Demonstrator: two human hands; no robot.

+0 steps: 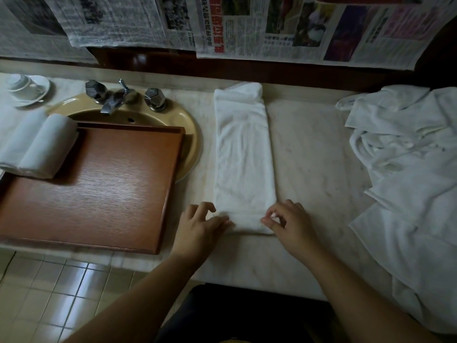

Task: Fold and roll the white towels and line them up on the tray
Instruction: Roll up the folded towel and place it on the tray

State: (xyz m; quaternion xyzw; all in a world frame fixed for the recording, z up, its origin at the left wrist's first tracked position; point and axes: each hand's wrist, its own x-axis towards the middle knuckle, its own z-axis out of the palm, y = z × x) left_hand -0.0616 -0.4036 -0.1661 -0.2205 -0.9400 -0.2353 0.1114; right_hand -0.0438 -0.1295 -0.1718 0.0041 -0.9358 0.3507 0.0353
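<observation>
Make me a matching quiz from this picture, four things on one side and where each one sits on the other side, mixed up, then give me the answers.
Things
1. rolled towels
2. folded towel
3. loose towel pile
4. cup and saucer

Places
A. far left corner of the counter
B. flat on the counter, near end under both hands
C. left end of the wooden tray
D. heaped at the counter's right end

Pairs: 1-C, 2-B, 3-D, 4-A
</observation>
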